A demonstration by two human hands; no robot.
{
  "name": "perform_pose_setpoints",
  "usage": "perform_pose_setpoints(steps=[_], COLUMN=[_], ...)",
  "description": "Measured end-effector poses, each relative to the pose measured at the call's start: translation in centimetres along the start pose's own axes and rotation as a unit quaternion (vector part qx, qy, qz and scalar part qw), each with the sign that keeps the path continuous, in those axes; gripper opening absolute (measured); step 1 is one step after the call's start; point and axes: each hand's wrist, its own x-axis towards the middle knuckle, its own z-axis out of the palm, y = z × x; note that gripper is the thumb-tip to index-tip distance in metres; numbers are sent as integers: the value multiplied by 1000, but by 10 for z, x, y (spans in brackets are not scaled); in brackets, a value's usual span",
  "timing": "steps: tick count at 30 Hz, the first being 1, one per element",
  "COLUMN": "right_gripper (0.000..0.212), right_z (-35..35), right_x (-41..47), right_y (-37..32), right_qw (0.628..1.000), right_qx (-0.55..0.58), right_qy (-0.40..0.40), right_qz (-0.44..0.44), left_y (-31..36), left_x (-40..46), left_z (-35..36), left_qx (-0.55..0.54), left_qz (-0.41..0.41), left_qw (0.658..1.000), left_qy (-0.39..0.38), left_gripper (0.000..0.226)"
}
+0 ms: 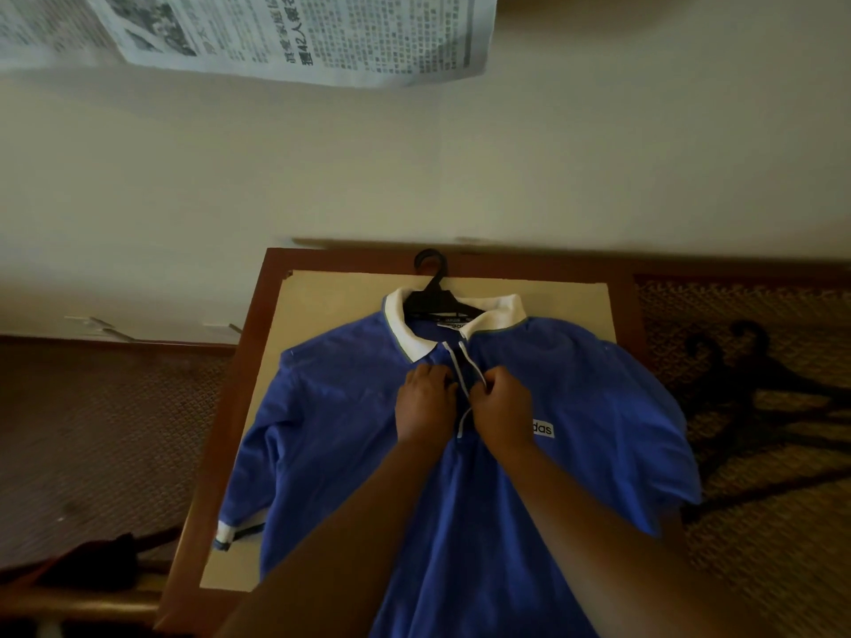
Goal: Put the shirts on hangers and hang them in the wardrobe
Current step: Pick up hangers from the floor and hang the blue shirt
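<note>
The left hand (426,402) and right hand (499,407) sit side by side at the chest of a blue polo shirt (350,430), fingers curled in, each pinching one edge of the white-trimmed placket (462,375), as if to fasten it. Which button or stud they work on is hidden under the knuckles.

The shirt lies flat, front up, on a small table (276,315) with a pale top and a red-brown frame. A black hanger (435,301) is already inside the neck; its hook pokes out past the white collar (410,333) toward the far edge.

The fabric looks thin, light and limp, so it will probably sag and slide if lifted by the cloth alone. The stiff hanger is the better place to take hold: at the hook or just below it, letting the shoulders settle on the arms. An unfastened placket could let the collar slip off one side.

More dark hangers (746,389) rest on the woven seat (783,568) to the right. A newspaper (294,34) hangs on the far wall.
</note>
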Motion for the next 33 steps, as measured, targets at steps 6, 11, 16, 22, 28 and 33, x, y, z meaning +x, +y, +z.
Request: perform_pose_setpoints(steps=[6,11,16,22,28,33], right_gripper=[22,17,16,17,26,18], right_z=[-3,0,3,-3,-11,-13], right_x=[4,4,1,-3,0,6], right_y=[-5,-7,-5,-5,-4,-5], right_qw=[996,993,992,987,955,956], right_qx=[81,111,120,148,262,244], right_qy=[-27,-42,-42,-56,-97,-130], right_qz=[13,29,28,1,99,103], left_y=[6,4,4,3,4,3], left_x=[6,4,-3,-3,-4,-8], left_z=[-5,-7,-5,-6,-7,-7], left_qx=[-134,-258,-344,-388,-397,-423], left_qz=[-117,-184,-182,-200,-206,-210], left_qw=[983,946,920,899,893,881], left_qy=[-44,-68,-40,-44,-43,-25], left_gripper=[20,16,26,23,22,18])
